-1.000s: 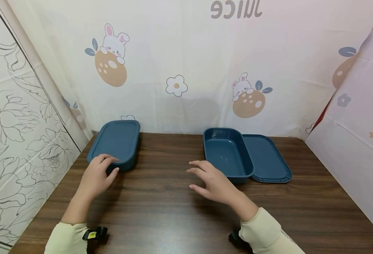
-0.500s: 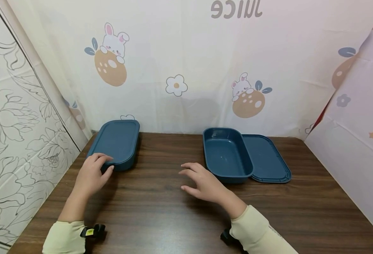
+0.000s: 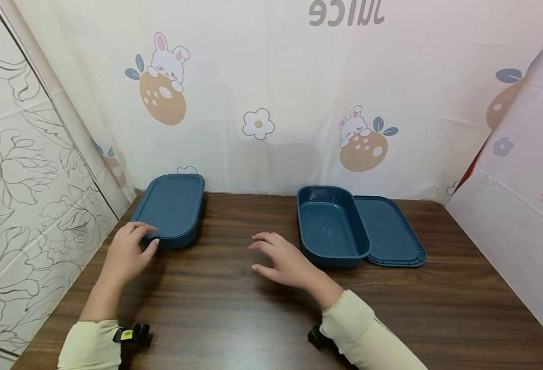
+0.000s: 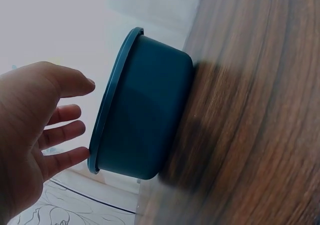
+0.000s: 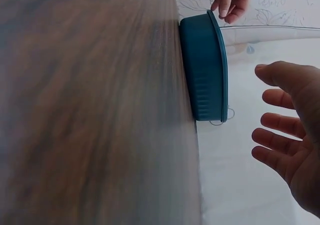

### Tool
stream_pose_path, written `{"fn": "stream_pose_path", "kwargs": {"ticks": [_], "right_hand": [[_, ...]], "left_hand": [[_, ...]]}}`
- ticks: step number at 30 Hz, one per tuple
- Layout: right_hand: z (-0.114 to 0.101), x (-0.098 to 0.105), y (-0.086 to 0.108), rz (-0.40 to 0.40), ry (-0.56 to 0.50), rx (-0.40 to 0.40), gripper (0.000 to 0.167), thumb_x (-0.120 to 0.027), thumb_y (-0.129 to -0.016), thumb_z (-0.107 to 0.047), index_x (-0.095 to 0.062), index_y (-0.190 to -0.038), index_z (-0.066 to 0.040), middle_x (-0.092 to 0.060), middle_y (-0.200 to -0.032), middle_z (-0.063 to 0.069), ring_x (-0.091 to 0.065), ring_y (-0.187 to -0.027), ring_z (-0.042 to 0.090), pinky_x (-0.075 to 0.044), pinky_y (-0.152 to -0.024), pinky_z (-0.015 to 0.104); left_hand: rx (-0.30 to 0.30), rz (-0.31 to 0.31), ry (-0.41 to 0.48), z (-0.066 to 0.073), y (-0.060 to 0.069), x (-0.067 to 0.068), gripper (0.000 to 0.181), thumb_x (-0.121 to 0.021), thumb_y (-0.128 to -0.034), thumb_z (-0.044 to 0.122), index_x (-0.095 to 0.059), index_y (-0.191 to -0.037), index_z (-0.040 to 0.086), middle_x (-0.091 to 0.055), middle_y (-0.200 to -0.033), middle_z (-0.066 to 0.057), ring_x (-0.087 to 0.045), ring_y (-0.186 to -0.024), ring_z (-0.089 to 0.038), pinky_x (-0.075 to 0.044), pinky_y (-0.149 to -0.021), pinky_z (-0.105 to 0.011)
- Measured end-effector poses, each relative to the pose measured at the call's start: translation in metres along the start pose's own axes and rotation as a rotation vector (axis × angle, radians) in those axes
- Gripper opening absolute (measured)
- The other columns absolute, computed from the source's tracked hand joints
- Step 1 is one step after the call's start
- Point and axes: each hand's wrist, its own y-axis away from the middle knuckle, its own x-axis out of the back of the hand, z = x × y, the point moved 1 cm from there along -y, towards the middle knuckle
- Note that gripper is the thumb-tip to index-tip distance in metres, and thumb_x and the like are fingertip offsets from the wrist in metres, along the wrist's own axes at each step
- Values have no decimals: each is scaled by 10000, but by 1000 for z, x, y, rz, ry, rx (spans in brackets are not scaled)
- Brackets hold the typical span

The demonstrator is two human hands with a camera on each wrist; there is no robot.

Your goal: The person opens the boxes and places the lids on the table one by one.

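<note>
Dark wood table [image 3: 225, 308]. Lidded box [image 3: 169, 205] back left; open box [image 3: 333, 226] right, loose lid [image 3: 392, 234] just beside it. Your left hand [image 3: 127, 252], fingers unclenched, is at the lidded box's near corner; contact unclear. Your right hand [image 3: 284, 261] hovers mid-table, relaxed, holding nothing. Probably best: steady the wall [image 4: 145, 110], spare the rim [image 4: 111, 92].

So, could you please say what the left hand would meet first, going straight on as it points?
The left hand would likely meet the lidded blue box at its near end; whether it already touches is hard to tell.
</note>
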Motion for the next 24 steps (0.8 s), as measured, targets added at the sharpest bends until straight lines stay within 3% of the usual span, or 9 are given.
{"fn": "stream_pose_path", "kwargs": {"ticks": [10,16,24], "right_hand": [[1,-10,-19,-44,-3,-35,382,-692,-921,-283,-625,-1237,-80,-522,-1355,112,-477,-1253,269,-437,-1016,424],[-3,-14,-31,-68,-38,-42,391,-683,-927,-286,-623,-1243,-65,-521,-1355,130,-473,-1254,274,-428,-1024,425],[-5,-23,-46,-104,-14,-59,377,-659,-943,-295,-615,-1251,-81,-516,-1359,111,-472,-1262,261,-422,-1035,403]], "left_hand": [[7,69,10,-11,1,0,213,-731,-797,-3,-679,-1002,-30,-582,-1031,-228,-541,-954,-414,-429,-800,-565],[49,126,34,-17,3,1,191,-718,-809,-19,-671,-993,-41,-570,-1034,-228,-532,-931,-407,-424,-772,-561],[107,140,51,-26,6,5,191,-708,-817,-31,-664,-1001,-60,-550,-1059,-243,-515,-935,-411,-412,-733,-519]]}}
